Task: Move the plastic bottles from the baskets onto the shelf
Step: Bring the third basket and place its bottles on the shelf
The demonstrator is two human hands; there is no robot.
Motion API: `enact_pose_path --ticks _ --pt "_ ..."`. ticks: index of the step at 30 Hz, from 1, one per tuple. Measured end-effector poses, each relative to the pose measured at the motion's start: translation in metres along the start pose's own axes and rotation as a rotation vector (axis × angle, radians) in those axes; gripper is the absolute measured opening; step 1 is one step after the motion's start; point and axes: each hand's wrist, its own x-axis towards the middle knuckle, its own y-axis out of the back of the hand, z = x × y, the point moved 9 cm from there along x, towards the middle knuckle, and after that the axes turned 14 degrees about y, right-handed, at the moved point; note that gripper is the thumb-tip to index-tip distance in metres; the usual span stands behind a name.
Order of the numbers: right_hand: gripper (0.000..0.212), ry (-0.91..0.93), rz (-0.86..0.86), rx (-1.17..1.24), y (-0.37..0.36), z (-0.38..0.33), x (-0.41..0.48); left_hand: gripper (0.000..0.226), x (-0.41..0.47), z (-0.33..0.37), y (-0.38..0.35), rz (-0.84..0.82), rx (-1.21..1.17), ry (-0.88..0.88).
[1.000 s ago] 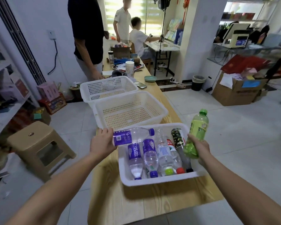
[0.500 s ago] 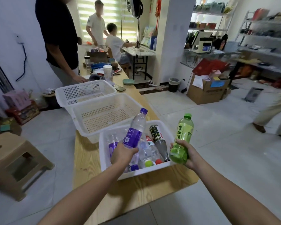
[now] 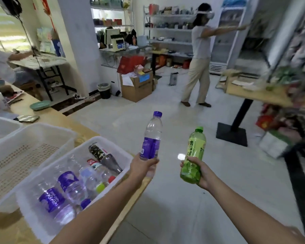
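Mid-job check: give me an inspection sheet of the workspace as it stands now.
Surface: wooden table at left; tiled floor ahead.
Job's things: purple-label bottle and green tea bottle both lifted, upright. The nearest basket holds several lying bottles, with a second basket beside it.
Clutter: green dish and dark flat item on the table.
Grippers: left hand grips the purple-label bottle low; right hand grips the green tea bottle near its base.
Cables: a thin dark cord or pole drops to the far table; none near the hands.
Surroundings: standing person reaching by the far shelves; cardboard box; bin; shelf at right, blurred.
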Motion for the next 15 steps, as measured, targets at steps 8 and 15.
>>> enact_pose_path --ticks 8,15 --pt "0.063 0.327 0.374 0.088 0.109 -0.062 -0.091 0.028 -0.032 0.04 -0.137 -0.591 0.057 0.038" --pt "0.047 0.614 0.697 0.315 0.16 -0.037 -0.23 0.036 -0.093 0.022 -0.22 -1.007 0.442 -0.046"
